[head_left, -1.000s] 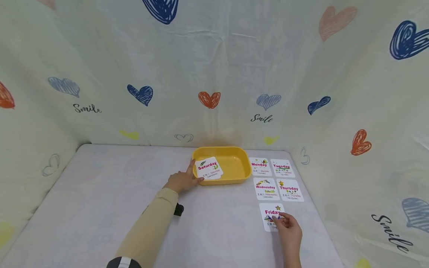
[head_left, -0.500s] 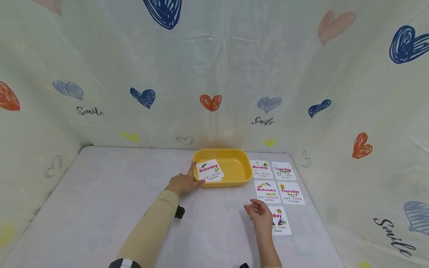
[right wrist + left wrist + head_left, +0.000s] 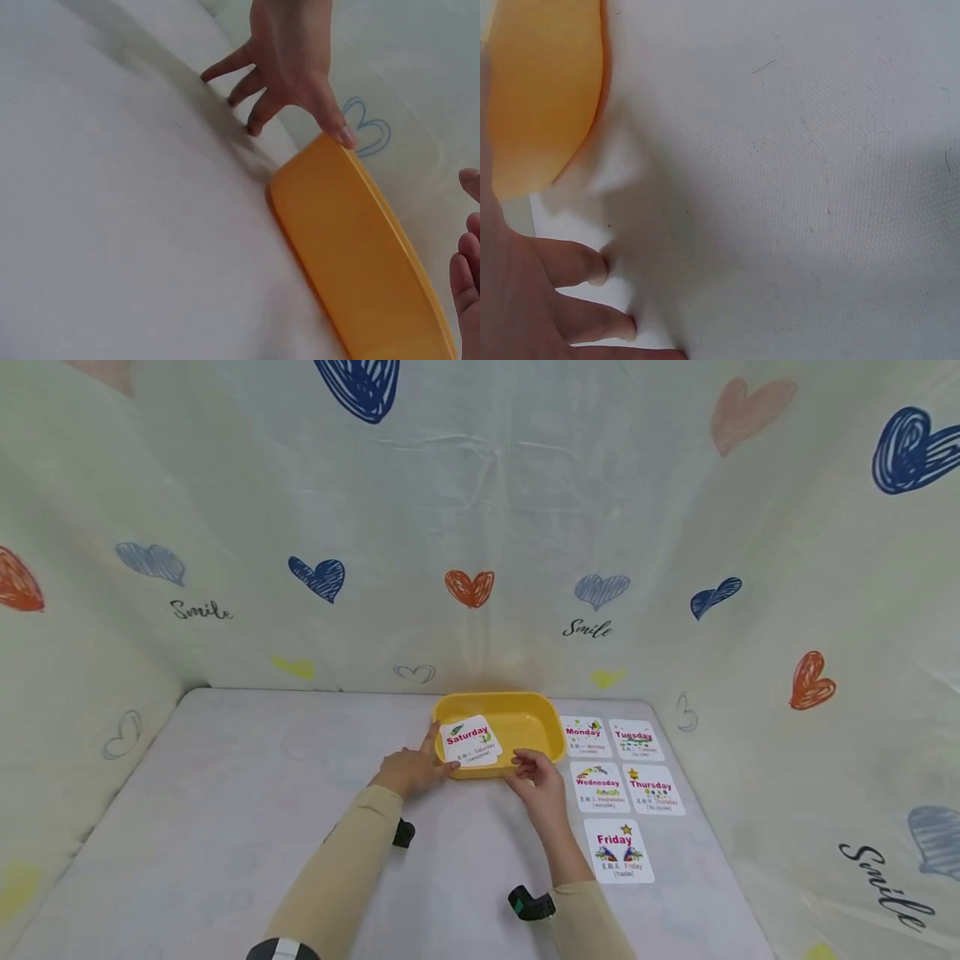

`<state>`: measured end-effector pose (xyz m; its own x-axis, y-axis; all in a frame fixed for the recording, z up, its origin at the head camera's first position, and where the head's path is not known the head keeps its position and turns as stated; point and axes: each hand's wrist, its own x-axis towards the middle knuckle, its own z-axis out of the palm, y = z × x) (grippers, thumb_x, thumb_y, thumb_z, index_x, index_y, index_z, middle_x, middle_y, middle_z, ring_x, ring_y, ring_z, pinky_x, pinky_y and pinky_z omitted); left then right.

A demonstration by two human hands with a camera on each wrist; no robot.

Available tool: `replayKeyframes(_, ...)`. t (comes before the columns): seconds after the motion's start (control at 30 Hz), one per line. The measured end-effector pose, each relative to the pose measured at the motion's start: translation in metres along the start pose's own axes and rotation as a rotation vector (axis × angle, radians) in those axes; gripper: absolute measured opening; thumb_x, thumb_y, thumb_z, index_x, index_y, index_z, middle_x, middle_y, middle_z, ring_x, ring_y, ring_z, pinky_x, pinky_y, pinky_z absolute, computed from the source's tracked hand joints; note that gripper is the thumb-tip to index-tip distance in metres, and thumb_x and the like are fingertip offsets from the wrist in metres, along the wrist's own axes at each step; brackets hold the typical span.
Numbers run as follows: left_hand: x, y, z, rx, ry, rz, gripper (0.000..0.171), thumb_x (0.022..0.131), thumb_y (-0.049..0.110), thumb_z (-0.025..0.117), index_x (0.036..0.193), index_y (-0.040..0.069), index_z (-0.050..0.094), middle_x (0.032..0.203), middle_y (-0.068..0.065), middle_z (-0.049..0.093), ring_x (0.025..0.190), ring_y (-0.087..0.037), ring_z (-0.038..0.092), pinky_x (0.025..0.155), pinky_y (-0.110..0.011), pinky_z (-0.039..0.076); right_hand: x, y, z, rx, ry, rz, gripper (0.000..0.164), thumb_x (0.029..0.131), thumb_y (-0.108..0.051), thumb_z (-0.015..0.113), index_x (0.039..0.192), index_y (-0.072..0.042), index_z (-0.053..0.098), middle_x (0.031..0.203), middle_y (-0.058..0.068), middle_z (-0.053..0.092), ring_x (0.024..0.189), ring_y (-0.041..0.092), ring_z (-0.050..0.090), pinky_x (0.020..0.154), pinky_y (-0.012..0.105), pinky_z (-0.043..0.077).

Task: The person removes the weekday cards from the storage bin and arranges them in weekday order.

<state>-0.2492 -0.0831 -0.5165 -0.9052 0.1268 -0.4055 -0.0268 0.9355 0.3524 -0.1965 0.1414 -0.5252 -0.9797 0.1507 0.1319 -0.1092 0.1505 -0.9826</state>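
My left hand [image 3: 408, 770] rests at the near left corner of a yellow tray [image 3: 532, 727], index finger along the left side and thumb on the front rim. Its other fingers [image 3: 238, 94] reach down to the table in the right wrist view. A white Saturday card [image 3: 468, 739] lies in the tray's left part, the edge of another card showing beneath it. My right hand [image 3: 542, 789] is at the tray's front rim, right of that card, fingers loosely bent and holding nothing. In the left wrist view, the tray [image 3: 551, 90] is partly seen.
Right of the tray lie the Monday card [image 3: 587, 737], Tuesday card [image 3: 636, 741], Wednesday card [image 3: 600, 787] and Thursday card [image 3: 655, 790] in two rows, with the Friday card [image 3: 619, 852] below. A heart-patterned curtain [image 3: 525, 527] stands behind the table.
My right hand has let go of the Friday card and moved left and away from me to the tray's front rim. My left hand has stayed at the tray corner.
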Motion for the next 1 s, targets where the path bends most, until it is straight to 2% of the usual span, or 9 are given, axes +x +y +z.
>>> replayKeyframes(0.13,0.0,-0.003,-0.001,0.016,0.018,0.007,0.095,0.09,0.071,0.044,0.158,0.023,-0.003,0.134,-0.035,0.049,0.123,-0.052,0.047,0.098,-0.061,0.042,0.015,-0.002,0.013,-0.04,-0.062,-0.03,0.038,0.08,0.001,0.078,0.115,0.003,0.063,0.108,0.016,0.064,0.095,0.035,0.058,0.087,0.027,0.051)
replayKeyframes(0.23,-0.002,-0.003,-0.003,0.024,0.022,0.014,0.094,0.091,0.07,0.044,0.158,0.022,-0.002,0.135,-0.035,0.048,0.125,-0.052,0.045,0.099,-0.061,0.04,0.025,-0.003,0.022,-0.084,-0.082,-0.035,0.037,0.082,0.0,0.077,0.116,0.002,0.064,0.111,0.014,0.064,0.098,0.036,0.059,0.092,0.035,0.051)
replayKeyframes(0.33,-0.003,-0.002,-0.004,0.023,0.018,0.011,0.093,0.092,0.069,0.044,0.158,0.022,-0.001,0.136,-0.035,0.047,0.126,-0.052,0.044,0.1,-0.062,0.039,0.033,0.0,0.029,-0.117,-0.097,-0.028,0.035,0.083,-0.002,0.076,0.116,-0.002,0.064,0.113,0.011,0.064,0.101,0.031,0.059,0.095,0.041,0.049)
replayKeyframes(0.5,-0.001,-0.002,-0.001,0.018,0.011,-0.002,0.094,0.091,0.069,0.045,0.158,0.022,-0.002,0.137,-0.035,0.046,0.126,-0.052,0.043,0.1,-0.063,0.038,0.043,0.001,0.036,-0.174,-0.136,0.019,0.038,0.085,-0.01,0.077,0.12,-0.005,0.063,0.118,0.006,0.061,0.107,0.026,0.056,0.099,0.042,0.046)
replayKeyframes(0.6,0.0,-0.002,-0.001,0.023,0.011,-0.001,0.095,0.091,0.07,0.045,0.158,0.023,-0.002,0.137,-0.035,0.046,0.127,-0.052,0.043,0.1,-0.063,0.038,0.051,0.001,0.038,-0.222,-0.182,0.039,0.042,0.085,-0.011,0.077,0.123,-0.005,0.062,0.121,0.008,0.058,0.112,0.03,0.054,0.1,0.042,0.046)
replayKeyframes(0.83,0.002,0.001,-0.001,0.028,0.001,0.006,0.097,0.089,0.072,0.045,0.158,0.023,-0.003,0.134,-0.035,0.049,0.124,-0.053,0.046,0.1,-0.064,0.038,0.071,0.002,0.035,-0.351,-0.283,0.174,0.048,0.086,-0.012,0.076,0.13,-0.013,0.058,0.133,0.009,0.052,0.122,0.031,0.048,0.103,0.043,0.043)
replayKeyframes(1.0,0.004,0.002,-0.001,0.032,-0.002,-0.004,0.097,0.089,0.073,0.045,0.158,0.025,-0.004,0.134,-0.034,0.049,0.125,-0.052,0.045,0.101,-0.064,0.037,0.082,0.005,0.032,-0.413,-0.342,0.218,0.054,0.085,-0.016,0.078,0.134,-0.013,0.055,0.139,0.008,0.049,0.128,0.03,0.045,0.105,0.045,0.042)
